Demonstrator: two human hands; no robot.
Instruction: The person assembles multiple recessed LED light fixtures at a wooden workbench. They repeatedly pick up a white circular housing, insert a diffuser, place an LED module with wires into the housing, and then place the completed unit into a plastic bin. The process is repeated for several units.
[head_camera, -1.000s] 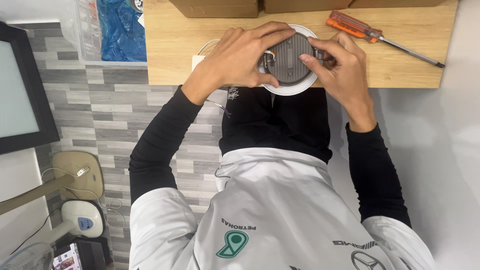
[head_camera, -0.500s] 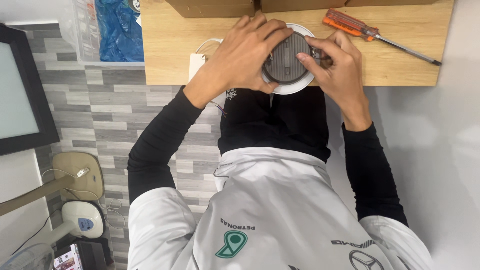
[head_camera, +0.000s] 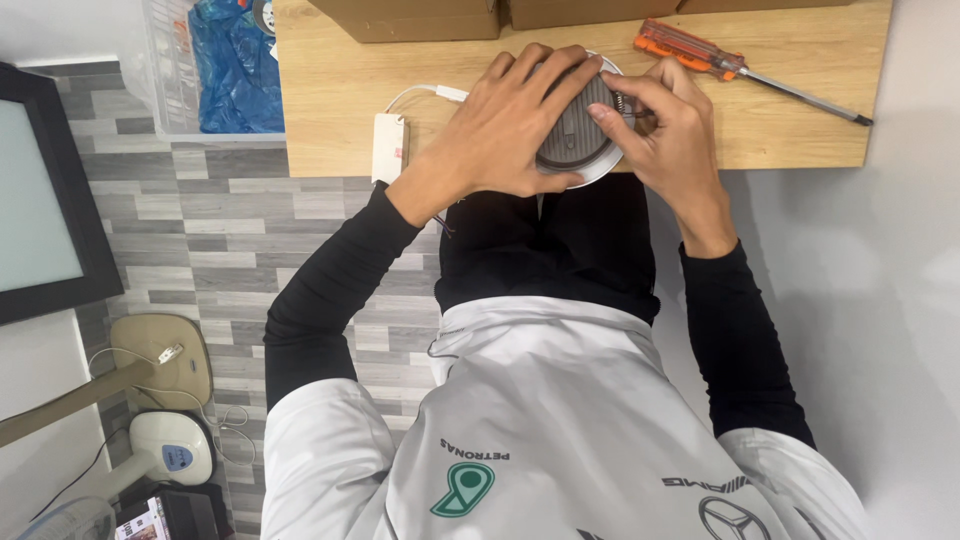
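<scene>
Near the top centre of the frame, a round recessed light fitting (head_camera: 578, 135), with a ribbed grey back and a white rim, lay at the near edge of a wooden tabletop (head_camera: 330, 90). The left hand (head_camera: 505, 125) was spread flat over its left half, fingers wide, pressing it down. The right hand (head_camera: 668, 135) was curled narrow at its right edge, fingertips pinched on what looked like a small spring clip; the clip itself was too small to make out.

The fitting looked light and stiff, its ribbed back probably metal, its smooth rim likely slippery. The rim or the ribbed back seemed the safest places to grip, since the clip could snap back.

A thin white wire (head_camera: 415, 93) ran from it to a small white driver box (head_camera: 389, 147) at the left. An orange-handled screwdriver (head_camera: 745, 70) lay apart at the upper right.
</scene>
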